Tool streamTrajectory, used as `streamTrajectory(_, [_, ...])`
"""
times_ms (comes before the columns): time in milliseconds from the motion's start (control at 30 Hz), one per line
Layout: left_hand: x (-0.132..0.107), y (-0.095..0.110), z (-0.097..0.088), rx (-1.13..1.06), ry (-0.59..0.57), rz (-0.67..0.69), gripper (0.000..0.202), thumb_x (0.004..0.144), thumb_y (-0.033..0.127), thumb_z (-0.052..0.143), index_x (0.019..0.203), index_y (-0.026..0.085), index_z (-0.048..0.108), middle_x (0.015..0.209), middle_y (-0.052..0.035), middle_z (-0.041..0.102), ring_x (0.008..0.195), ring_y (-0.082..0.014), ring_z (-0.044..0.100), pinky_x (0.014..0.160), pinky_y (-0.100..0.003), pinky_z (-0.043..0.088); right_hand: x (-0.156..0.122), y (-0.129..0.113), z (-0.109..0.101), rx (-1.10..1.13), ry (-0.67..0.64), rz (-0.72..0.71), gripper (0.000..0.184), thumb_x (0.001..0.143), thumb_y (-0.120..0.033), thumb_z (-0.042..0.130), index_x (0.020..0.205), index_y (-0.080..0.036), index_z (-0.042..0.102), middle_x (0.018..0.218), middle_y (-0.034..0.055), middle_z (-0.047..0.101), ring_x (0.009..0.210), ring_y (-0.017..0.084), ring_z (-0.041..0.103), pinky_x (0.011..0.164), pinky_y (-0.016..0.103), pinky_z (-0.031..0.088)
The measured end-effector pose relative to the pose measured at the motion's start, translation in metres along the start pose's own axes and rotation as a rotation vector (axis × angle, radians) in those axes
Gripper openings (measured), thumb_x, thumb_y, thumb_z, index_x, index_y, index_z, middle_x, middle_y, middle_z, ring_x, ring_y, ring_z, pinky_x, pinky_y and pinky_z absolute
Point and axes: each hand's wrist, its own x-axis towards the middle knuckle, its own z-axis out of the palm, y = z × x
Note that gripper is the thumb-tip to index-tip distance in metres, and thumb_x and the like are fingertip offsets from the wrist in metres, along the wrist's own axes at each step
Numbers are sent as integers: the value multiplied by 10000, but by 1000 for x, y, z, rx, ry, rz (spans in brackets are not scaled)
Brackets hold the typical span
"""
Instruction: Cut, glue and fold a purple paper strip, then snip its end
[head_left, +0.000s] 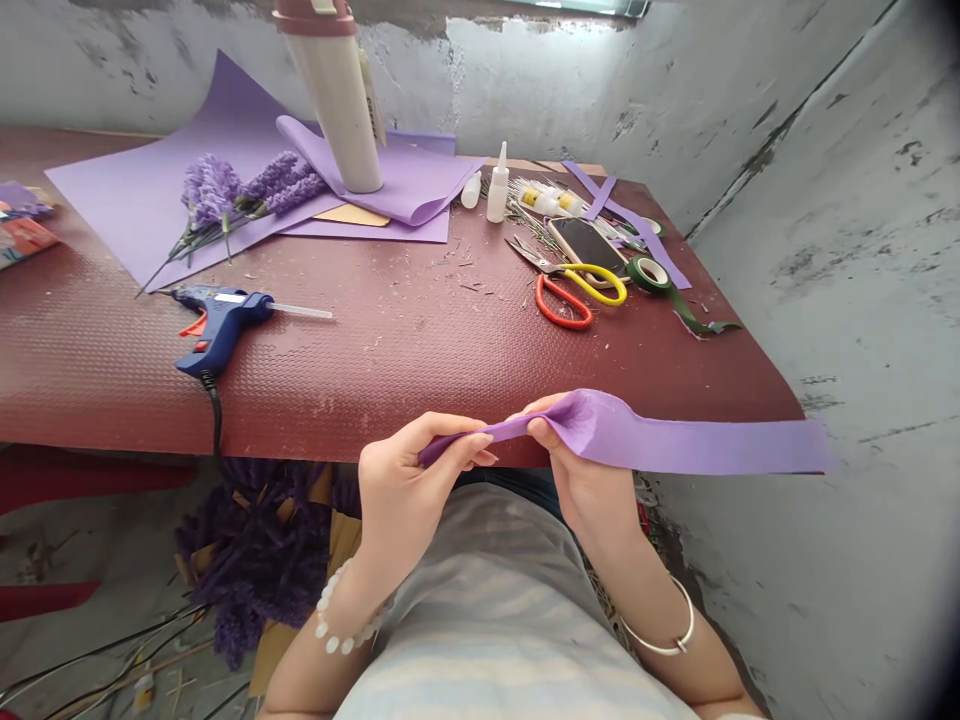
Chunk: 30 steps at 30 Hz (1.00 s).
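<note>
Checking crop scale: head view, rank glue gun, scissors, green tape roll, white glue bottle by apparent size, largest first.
1. Blue glue gun
2. Red-and-yellow scissors
3. Green tape roll and white glue bottle: too alike to rank.

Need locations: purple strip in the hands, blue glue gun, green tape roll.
Purple strip (675, 447), head view, on the flat stretch right of the pinch.
Blue hot glue gun (225, 310), head view, on the body.
Green tape roll (634, 270), head view, on its outer wrap.

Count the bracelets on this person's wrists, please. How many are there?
2: a white beaded bracelet on the left wrist, and a thin silver metal bangle on the right wrist.
</note>
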Motion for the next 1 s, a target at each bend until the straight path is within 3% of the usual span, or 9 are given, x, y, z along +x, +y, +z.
streamTrajectory(200, [1, -1, -1, 8, -23, 23, 100, 864, 125, 770, 842, 220, 787, 663, 48, 800, 602, -152, 793, 599, -187, 666, 4, -12, 5, 115, 22, 61, 229, 748, -436, 892, 790, -275, 734, 828, 5, 743, 867, 245, 707, 924, 442, 560])
streamTrajectory(433, [3, -6, -6, 51, -78, 18, 76, 926, 198, 732, 859, 213, 766, 632, 41, 788, 573, -155, 783, 585, -201, 660, 4, -9, 6, 150, 72, 44, 186, 746, -373, 904, 791, -277, 750, 826, -8, 743, 878, 227, 691, 928, 415, 532])
streamTrajectory(633, [3, -7, -7, 9, -102, 17, 143, 1004, 255, 654, 948, 217, 779, 744, 28, 825, 655, -142, 804, 646, -195, 668, 4, -11, 9, 218, 95, 55, 162, 733, -357, 909, 780, -282, 773, 807, -11, 731, 862, 219, 693, 905, 395, 541])
streamTrajectory(733, [6, -8, -10, -17, -149, 42, 164, 1024, 288, 631, 1030, 229, 784, 970, -4, 851, 823, -147, 822, 747, -207, 673, 6, -14, 8, 163, 66, 64, 170, 754, -379, 880, 786, -272, 752, 818, 6, 735, 884, 238, 696, 928, 424, 548])
streamTrajectory(833, [10, -11, -15, -32, -141, 128, 261, 959, 321, 733, 1212, 258, 742, 1264, -40, 792, 1073, -195, 789, 914, -277, 656, 5, -13, 5, 105, 42, 41, 167, 795, -386, 852, 801, -276, 727, 838, 8, 747, 894, 242, 701, 960, 443, 545])
streamTrajectory(1000, [12, -14, -21, 150, -177, 257, 565, 818, 334, 878, 1351, 303, 692, 1378, -58, 733, 1344, -259, 650, 1122, -364, 551, 1, -12, 3, 54, -13, 11, 133, 840, -366, 838, 828, -299, 724, 871, -16, 768, 939, 231, 710, 1013, 435, 516])
